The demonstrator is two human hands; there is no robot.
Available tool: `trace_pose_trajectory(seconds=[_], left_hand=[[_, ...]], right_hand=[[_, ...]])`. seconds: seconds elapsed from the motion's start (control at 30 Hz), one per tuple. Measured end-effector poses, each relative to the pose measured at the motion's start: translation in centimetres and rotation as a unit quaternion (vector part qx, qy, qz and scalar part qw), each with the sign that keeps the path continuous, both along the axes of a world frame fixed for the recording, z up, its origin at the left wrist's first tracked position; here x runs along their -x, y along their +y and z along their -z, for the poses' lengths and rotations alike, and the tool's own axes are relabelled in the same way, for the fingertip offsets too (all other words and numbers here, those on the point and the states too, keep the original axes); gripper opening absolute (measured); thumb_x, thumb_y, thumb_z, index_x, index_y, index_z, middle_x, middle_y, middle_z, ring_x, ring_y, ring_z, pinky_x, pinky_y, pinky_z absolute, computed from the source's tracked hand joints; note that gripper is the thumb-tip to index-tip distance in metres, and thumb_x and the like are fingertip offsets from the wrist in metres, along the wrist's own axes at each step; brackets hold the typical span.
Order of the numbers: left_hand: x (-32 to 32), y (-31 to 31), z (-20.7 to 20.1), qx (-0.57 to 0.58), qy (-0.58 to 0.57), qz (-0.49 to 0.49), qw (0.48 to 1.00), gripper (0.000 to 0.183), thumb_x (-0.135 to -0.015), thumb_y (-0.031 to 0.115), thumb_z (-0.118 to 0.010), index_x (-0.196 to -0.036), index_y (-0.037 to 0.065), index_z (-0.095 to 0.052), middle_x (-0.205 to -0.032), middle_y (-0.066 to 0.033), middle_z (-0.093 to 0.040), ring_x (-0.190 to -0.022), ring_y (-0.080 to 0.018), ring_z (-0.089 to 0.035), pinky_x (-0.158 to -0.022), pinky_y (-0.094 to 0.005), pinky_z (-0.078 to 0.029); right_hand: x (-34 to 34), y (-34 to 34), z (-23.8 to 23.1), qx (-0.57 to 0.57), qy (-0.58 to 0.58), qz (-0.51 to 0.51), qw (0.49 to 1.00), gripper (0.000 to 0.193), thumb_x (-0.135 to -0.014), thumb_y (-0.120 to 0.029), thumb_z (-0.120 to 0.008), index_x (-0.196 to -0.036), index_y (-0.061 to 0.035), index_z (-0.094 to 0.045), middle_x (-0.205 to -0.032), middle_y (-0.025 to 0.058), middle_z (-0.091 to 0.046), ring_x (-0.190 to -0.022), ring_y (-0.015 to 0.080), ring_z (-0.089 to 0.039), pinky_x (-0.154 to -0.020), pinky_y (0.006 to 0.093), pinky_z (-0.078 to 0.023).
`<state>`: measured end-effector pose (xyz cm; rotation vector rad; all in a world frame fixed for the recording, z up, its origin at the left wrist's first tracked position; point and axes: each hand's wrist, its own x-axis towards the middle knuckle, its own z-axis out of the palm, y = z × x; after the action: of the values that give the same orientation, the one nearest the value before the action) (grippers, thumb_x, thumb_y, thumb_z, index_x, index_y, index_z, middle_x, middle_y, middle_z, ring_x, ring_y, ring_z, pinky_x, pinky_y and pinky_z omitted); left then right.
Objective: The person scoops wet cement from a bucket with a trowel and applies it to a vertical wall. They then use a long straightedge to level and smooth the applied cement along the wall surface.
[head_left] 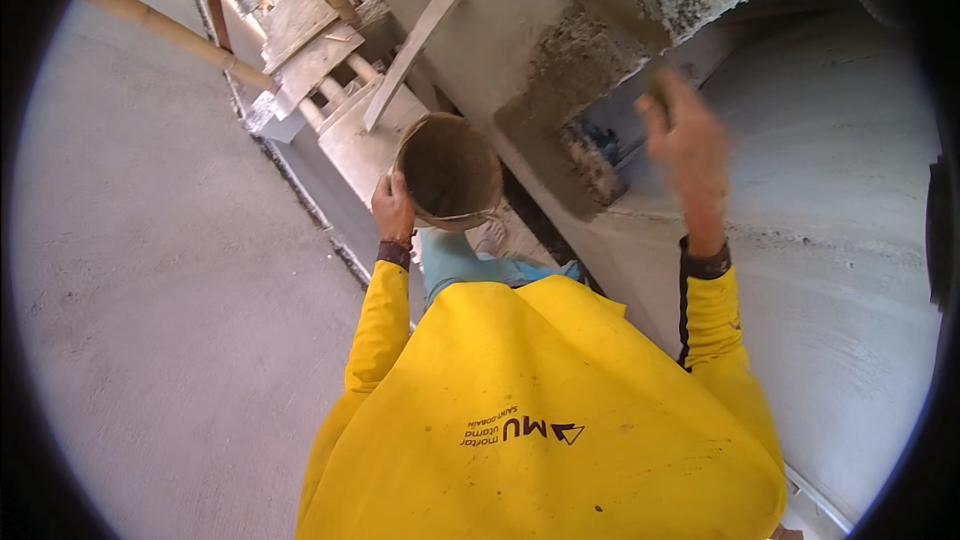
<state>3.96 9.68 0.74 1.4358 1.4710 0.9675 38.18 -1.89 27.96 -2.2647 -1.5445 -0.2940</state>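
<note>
"Yellow cloth is coming nearest: a shirt (540, 360). What is the left hand (393, 210) doing beyond it?"

"It's gripping the bucket (450, 170) at the rim's eight o'clock, thumb and fingers clamping on the edge. The bucket is sitting at eleven o'clock from the shirt, showing a dark mouth; I can't tell what it's containing."

"And the right hand (688, 145)?"

"Hovering at three o'clock from the bucket, well apart from it and blurring. Its fingers are closing on a dark object (659, 92), too smeared to name."

"What's it hovering near?"

"A recess (603, 135) in the wall (480, 0). Damp mortar (545, 105) is bordering that, lying at ten o'clock from the hand."

"Farther off?"

"A board (350, 148) is lying at ten o'clock from the bucket, a wooden strip (413, 55) is slanting between eleven and twelve, and a bamboo pole (175, 30) is running farther out at ten."
</note>
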Motion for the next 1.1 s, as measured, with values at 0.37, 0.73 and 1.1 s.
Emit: trace_pose_trajectory(seconds=[0.37,0.73,1.1], left_hand=[[-1.4,1.9,-15.0,-0.095,0.071,0.171,0.978,0.036,-0.103,0.024,-0.056,-0.079,-0.002,-0.05,-0.069,-0.0065,-0.044,-0.067,-0.0154,-0.041,-0.062,-0.0336,-0.039],[-2.4,3.0,-20.4,-0.17,0.15,0.222,0.948,0.039,-0.103,0.026,-0.053,-0.077,-0.003,-0.048,-0.069,-0.0046,-0.043,-0.068,-0.0128,-0.039,-0.061,-0.032,-0.037],[-8.0,3.9,-23.7,-0.239,0.164,0.325,0.9,0.037,-0.101,0.027,-0.057,-0.081,-0.004,-0.055,-0.068,-0.0148,-0.047,-0.061,-0.0228,-0.043,-0.059,-0.0365,-0.04]], right_hand=[[13.1,3.2,19.4,0.223,-0.069,-0.146,0.961,0.028,-0.087,-0.017,-0.064,-0.113,-0.0062,-0.06,-0.09,0.0098,-0.066,-0.082,0.0255,-0.071,-0.067,0.035,-0.057],[12.6,2.9,13.8,0.13,-0.12,-0.15,0.973,0.019,-0.085,-0.018,-0.063,-0.102,-0.0097,-0.063,-0.083,0.0035,-0.064,-0.078,0.019,-0.07,-0.059,0.0283,-0.053],[6.4,3.4,8.5,0.401,0.01,-0.183,0.898,0.037,-0.081,-0.025,-0.072,-0.112,-0.0055,-0.07,-0.102,0.0109,-0.073,-0.095,0.025,-0.072,-0.076,0.0389,-0.057]])
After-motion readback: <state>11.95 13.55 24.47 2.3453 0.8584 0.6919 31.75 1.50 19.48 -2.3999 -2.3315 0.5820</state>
